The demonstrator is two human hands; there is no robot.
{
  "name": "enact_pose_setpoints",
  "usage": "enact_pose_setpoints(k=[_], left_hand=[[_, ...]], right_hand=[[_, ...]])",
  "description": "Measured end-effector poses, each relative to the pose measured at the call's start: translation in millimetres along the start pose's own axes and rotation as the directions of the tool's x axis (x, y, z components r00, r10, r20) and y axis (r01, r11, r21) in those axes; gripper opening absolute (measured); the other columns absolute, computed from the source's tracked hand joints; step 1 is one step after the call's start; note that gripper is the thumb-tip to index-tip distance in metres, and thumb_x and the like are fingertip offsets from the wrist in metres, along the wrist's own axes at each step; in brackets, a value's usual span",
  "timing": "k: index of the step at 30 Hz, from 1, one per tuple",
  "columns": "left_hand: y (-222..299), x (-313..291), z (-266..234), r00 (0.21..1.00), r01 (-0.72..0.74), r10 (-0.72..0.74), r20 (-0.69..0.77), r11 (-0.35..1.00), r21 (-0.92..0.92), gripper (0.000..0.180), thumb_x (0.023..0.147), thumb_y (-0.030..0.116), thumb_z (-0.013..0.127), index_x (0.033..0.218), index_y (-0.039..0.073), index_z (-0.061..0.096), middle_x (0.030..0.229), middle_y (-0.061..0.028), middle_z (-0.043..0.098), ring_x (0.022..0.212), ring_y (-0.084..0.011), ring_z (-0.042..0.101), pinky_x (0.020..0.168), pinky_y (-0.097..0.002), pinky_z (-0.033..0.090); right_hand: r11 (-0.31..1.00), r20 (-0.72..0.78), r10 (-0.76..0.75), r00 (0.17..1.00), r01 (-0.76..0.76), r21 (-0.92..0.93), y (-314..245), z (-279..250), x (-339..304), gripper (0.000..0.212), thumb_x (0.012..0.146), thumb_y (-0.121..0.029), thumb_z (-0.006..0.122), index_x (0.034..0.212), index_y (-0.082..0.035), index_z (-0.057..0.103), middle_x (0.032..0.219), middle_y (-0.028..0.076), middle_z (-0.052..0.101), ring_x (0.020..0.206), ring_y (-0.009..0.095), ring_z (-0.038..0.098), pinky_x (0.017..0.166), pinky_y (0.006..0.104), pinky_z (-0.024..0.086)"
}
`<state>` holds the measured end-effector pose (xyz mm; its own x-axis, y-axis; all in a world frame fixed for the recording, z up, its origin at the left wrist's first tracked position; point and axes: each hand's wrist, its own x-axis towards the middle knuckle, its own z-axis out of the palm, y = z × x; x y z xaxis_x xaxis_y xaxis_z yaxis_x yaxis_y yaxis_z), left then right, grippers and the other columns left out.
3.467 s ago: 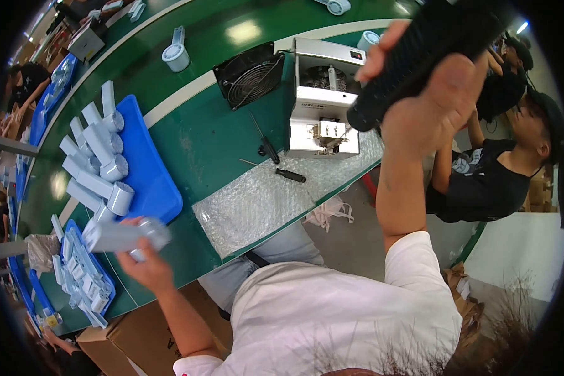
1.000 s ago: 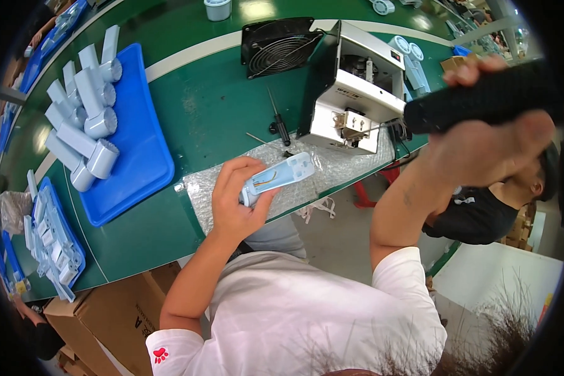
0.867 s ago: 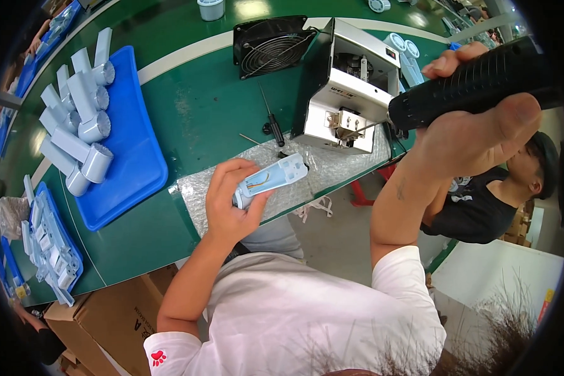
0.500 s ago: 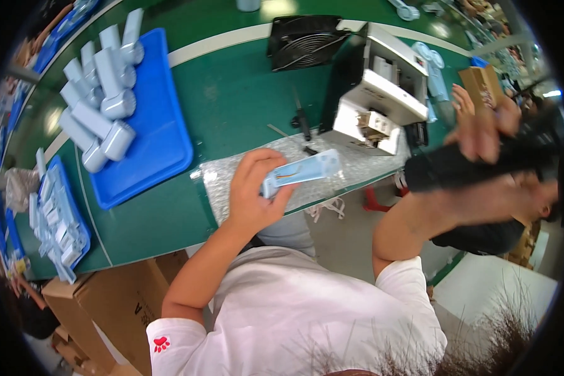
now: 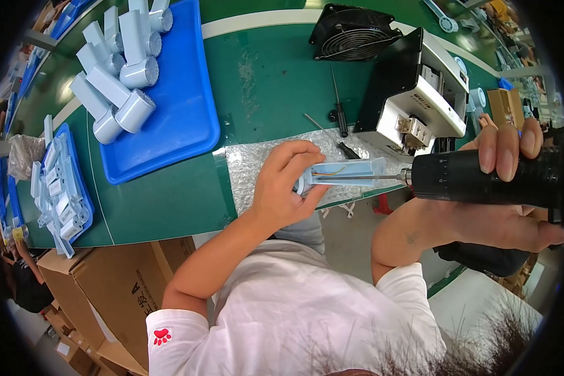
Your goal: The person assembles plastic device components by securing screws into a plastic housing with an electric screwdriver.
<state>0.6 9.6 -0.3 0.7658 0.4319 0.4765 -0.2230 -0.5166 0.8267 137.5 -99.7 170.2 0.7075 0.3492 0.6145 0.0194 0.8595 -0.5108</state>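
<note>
My left hand [image 5: 288, 182] grips a light-blue hollow plastic housing [image 5: 363, 169] by its rounded end, fingers wrapped round it. Thin yellowish wires show inside the open channel. My right hand [image 5: 511, 182] holds a black electric screwdriver [image 5: 470, 176] lying sideways. Its long metal bit reaches into the housing's open end; where the tip ends is hidden inside. Both hands are above a sheet of bubble wrap [image 5: 241, 182] at the near edge of the green table [image 5: 169, 207].
A blue tray [image 5: 188, 106] with several light-blue housings stands at left. Further left, another blue tray [image 5: 88, 210] holds smaller parts. A black-and-white machine [image 5: 413, 94], a black fan [image 5: 351, 34] and a hand screwdriver [image 5: 340, 119] lie beyond my hands. A cardboard box [image 5: 106, 282] stands below the table.
The electric screwdriver, blurred before, has come in line with the housing, and its bit is now inside. My view has shifted, so the table things appear further right and higher.
</note>
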Motion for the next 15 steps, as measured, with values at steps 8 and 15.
enact_pose_setpoints(k=[8,15], left_hand=[[-0.7,0.2,0.0,1.000,0.009,-0.009,0.003,1.000,0.001,0.040,0.061,0.001,0.076,0.098,0.000,0.062,0.104,-0.0154,0.060,0.091,-0.0292,0.062,0.076,-0.0347,0.051],[-0.1,-1.4,3.5,0.999,0.038,-0.040,-0.026,0.998,-0.040,0.041,0.058,0.004,0.078,0.097,0.003,0.062,0.103,-0.0105,0.060,0.090,-0.0301,0.059,0.076,-0.0362,0.049]], right_hand=[[0.998,0.031,0.008,0.999,-0.006,-0.060,5.0,-2.3,-1.4,0.066,0.076,-0.049,0.071,0.103,0.001,0.039,0.095,0.008,0.043,0.073,0.013,0.055,0.067,0.0260,0.046],[0.993,0.051,0.014,0.999,-0.008,-0.118,6.0,-2.6,-5.5,0.067,0.076,-0.051,0.072,0.102,0.001,0.038,0.094,0.007,0.044,0.073,0.013,0.055,0.068,0.0257,0.046]])
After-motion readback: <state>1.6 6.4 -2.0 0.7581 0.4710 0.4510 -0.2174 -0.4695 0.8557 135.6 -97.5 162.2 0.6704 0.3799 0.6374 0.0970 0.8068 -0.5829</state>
